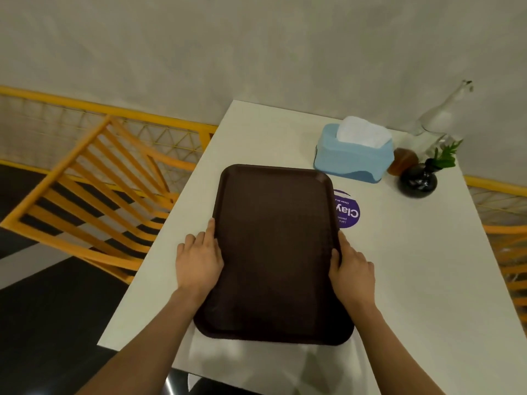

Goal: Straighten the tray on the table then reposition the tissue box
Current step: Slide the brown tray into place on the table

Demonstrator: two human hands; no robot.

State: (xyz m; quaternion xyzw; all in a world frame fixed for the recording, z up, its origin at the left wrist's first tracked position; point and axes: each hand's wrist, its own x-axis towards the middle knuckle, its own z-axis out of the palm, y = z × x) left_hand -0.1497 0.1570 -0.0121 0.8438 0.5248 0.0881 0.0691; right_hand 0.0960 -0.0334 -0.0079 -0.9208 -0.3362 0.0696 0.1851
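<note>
A dark brown tray (pixel 275 252) lies lengthwise on the white table (pixel 413 266), its near end close to the table's front edge. My left hand (pixel 198 260) rests against the tray's left rim with the index finger stretched along it. On the right rim sits my right hand (pixel 352 269), its thumb hooked over the edge. A light blue tissue box (pixel 353 158) with a white tissue sticking out stands just beyond the tray's far right corner, apart from it.
A purple round sticker (pixel 349 212) shows beside the tray's right edge. A black vase with a green sprig (pixel 419 181), a brown object (pixel 403 161) and a clear glass bottle (pixel 439 115) stand at the far right. An orange chair (pixel 94 195) is on the left.
</note>
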